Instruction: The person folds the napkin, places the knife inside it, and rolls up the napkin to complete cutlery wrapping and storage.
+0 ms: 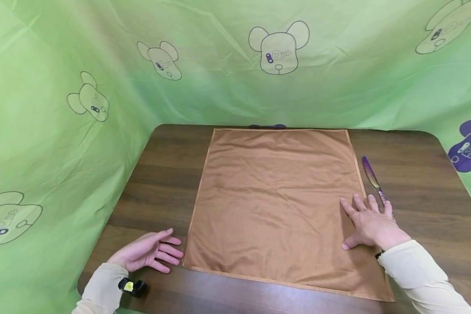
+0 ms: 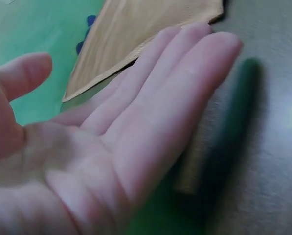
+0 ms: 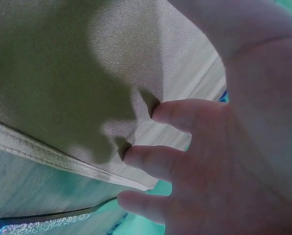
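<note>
A brown square cloth (image 1: pixel 278 205) with a stitched hem lies spread on the wooden table, faint wrinkles across its middle. Fingers spread, my right hand (image 1: pixel 374 224) rests over its right edge. In the right wrist view, fingertips (image 3: pixel 165 115) of that hand are right at the cloth (image 3: pixel 131 44). Just beyond the right edge lies a purple and gold table knife (image 1: pixel 370 172), its handle partly hidden by the right hand. My left hand (image 1: pixel 151 253) is beside the cloth's near left corner, palm turned inward, fingers extended and holding nothing.
The dark wooden table (image 1: pixel 161 192) has rounded corners. Green fabric (image 1: pixel 204 96) printed with cartoon heads hangs along its back and left side. A black wrist strap (image 1: pixel 133 287) sits at the left sleeve.
</note>
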Available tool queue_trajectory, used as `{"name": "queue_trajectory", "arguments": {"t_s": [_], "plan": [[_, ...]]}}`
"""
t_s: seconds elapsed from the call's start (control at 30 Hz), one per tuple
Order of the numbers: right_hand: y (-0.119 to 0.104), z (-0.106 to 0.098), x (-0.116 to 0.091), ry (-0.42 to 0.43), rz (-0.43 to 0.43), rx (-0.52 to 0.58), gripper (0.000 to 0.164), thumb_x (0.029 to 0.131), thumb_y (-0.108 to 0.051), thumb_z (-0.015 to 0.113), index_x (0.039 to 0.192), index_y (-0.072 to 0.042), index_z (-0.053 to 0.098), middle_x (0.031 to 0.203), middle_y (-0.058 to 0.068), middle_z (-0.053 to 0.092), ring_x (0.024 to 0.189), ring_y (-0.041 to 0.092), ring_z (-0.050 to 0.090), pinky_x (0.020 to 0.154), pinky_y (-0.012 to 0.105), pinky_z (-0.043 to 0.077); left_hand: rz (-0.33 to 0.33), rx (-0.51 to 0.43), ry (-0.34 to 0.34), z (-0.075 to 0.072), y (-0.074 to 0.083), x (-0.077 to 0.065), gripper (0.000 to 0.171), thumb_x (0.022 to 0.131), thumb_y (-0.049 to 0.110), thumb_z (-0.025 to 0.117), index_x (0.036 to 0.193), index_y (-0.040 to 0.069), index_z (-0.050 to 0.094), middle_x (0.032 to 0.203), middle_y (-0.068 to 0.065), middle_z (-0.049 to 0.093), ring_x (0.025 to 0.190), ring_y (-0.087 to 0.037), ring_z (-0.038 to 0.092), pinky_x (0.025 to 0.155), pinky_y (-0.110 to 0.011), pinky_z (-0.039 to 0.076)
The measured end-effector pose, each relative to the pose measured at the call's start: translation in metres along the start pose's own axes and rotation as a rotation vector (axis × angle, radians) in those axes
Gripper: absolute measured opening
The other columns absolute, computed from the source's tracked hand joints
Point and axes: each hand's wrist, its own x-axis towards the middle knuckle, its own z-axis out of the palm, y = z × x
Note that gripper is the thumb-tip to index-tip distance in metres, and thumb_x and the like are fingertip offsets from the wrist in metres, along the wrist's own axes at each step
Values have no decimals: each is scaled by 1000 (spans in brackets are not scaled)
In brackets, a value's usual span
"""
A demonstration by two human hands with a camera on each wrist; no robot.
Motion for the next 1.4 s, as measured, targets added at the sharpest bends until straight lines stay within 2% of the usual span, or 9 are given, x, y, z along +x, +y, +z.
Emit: {"name": "queue_trajectory", "arguments": {"t_s": [0.23,0.5,0.7,0.8,0.97,1.1,1.17,1.3,1.4], "plan": [[0,-1,0,-4,1,-2,130,47,-64,82,146,4,31,147,42,18,130,69,10,97,82,1,-19,286,257,28,2,8,46,95,39,58,112,-3,62,90,-8,73,75,-17,71,58,-37,58],[0,-1,0,-8,4,-13,130,48,-65,81,147,3,31,147,42,18,130,69,11,97,82,2,-19,485,541,54,5,21,32,83,29,74,94,2,64,68,-2,59,53,-11,58,43,-29,51],[0,0,0,12,-5,-26,129,47,-65,81,146,3,33,146,43,21,129,70,13,96,83,4,26,891,773,70,4,28,27,75,33,80,75,13,62,61,2,59,53,-12,55,47,-32,46],[-1,1,-1,20,-9,-29,128,47,-65,81,145,2,33,145,43,22,129,70,14,96,83,4,27,1044,811,74,6,26,27,75,39,78,68,19,61,65,5,60,60,-12,54,51,-34,42],[-1,1,-1,20,-4,-27,127,47,-64,82,145,2,34,145,42,22,129,70,15,96,83,4,27,1115,809,79,7,23,29,78,39,75,61,23,59,62,6,59,58,-12,54,49,-35,41],[-1,1,-1,19,-4,-26,128,47,-63,82,145,2,34,145,43,22,129,69,15,95,83,4,68,1072,785,80,6,24,24,78,30,74,62,22,58,61,8,56,57,-10,51,50,-31,40],[-1,1,-1,17,-3,-23,128,46,-63,82,145,2,34,145,43,22,129,69,15,95,83,4,106,955,743,78,6,25,20,77,23,72,64,18,58,59,7,55,54,-9,50,49,-29,41],[-1,1,0,18,0,-22,129,46,-63,82,145,2,34,145,43,21,129,69,15,96,82,3,145,487,532,68,5,25,12,82,15,66,78,8,58,63,4,55,57,-9,55,52,-27,52],[-2,1,0,19,1,-21,129,46,-64,82,145,2,34,145,43,21,129,69,15,97,82,3,115,99,333,57,1,23,14,90,15,60,95,5,52,79,0,60,72,-15,66,64,-37,59]]}}
